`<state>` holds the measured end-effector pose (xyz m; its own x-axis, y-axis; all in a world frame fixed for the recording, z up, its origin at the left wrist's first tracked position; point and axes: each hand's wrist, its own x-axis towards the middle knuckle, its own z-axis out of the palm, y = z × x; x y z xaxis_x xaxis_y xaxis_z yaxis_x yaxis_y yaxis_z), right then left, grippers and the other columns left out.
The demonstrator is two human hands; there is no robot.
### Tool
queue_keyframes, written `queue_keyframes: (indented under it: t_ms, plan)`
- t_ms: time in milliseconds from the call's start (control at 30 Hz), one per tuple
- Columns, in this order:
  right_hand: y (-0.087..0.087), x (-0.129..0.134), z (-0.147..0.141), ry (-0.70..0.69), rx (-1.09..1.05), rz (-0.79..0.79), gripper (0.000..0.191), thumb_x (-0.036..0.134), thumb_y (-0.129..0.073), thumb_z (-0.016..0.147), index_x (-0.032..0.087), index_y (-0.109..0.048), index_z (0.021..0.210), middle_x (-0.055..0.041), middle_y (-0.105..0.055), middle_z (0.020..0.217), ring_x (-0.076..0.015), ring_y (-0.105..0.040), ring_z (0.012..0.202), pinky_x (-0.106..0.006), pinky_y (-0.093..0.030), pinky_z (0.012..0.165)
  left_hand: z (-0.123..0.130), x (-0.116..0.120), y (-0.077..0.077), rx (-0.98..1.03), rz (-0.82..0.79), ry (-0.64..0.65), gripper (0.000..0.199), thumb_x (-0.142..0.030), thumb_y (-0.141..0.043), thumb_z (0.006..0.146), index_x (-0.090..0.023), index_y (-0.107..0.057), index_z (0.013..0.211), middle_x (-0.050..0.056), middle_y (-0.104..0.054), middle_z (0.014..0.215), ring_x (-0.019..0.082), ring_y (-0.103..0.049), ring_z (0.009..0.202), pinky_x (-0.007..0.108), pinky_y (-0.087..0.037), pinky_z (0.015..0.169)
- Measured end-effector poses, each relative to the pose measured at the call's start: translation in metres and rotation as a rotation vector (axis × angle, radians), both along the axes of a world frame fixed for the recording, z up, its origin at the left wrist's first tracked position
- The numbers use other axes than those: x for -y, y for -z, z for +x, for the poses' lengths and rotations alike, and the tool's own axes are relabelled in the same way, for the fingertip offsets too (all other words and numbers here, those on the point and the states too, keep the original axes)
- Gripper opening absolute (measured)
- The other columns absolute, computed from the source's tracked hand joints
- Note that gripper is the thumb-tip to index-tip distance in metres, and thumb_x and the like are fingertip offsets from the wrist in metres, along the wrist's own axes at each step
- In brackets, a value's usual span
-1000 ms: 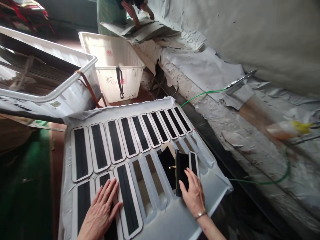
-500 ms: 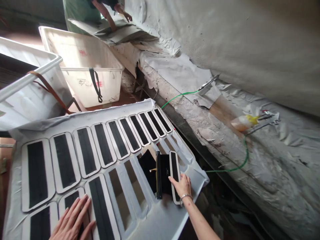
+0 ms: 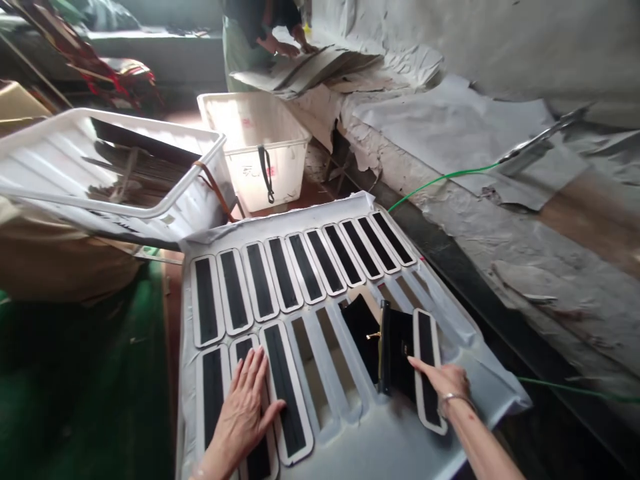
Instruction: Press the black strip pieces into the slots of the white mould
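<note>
Ledge [image 3: 430,180], long and crusted, draped with pale sheets, running along the right; a green hose [image 3: 450,175] crosses it. Work board [image 3: 395,440], pale-covered, in front of the wearer, several slots cut through the cover. White bin [image 3: 45,150], left, containing dark strips; second bin [image 3: 287,177], beyond the board, black strap on its side. Co-worker [image 3: 260,27], at the far end, both hands on grey sheets. Back row of panels [image 3: 306,267], black centres, pale rounded borders, laid side by side; near row [image 3: 285,400], fewer, same pattern. Black case [image 3: 400,350], spread open on the board's right half. Left hand [image 3: 241,407], open, palm down on the near row, thumb spread. Right hand [image 3: 447,383], partly closed over the loose panel [image 3: 429,407], one digit extended across it; grip probably light, contact partly hidden. Loose panel, beside and touching the case. Gold clasp [image 3: 373,335], on the case. Bracelet [image 3: 453,397], right wrist.
</note>
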<state>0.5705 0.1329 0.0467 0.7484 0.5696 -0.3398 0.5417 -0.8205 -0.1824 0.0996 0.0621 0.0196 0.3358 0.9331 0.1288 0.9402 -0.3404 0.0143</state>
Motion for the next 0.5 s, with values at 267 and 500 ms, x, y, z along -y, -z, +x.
queue_keyframes:
  t_ms: [267,500]
  plan:
    - [-0.076,0.033,-0.053,-0.136,-0.009,0.282,0.096,0.075,-0.069,0.061,0.017,-0.047,0.134,-0.0104,-0.058,0.097,-0.0396,-0.058,0.102,-0.056,-0.049,0.093,0.01,0.002,-0.007,0.034,-0.115,-0.039,0.085,-0.058,-0.058,0.083,-0.018,-0.026,0.151,0.014,-0.023,0.158,0.034,-0.027,0.144,0.054,-0.041,0.11]
    - [-0.098,0.046,-0.125,-0.238,-0.2,0.499,0.094,0.07,-0.076,0.055,0.022,-0.048,0.131,-0.0099,-0.055,0.107,-0.0327,-0.062,0.087,-0.054,-0.054,0.085,0.014,-0.011,-0.022,0.147,-0.318,0.028,0.08,-0.043,-0.067,0.077,-0.014,-0.036,0.145,0.019,-0.026,0.156,0.033,-0.028,0.143,0.05,-0.04,0.111]
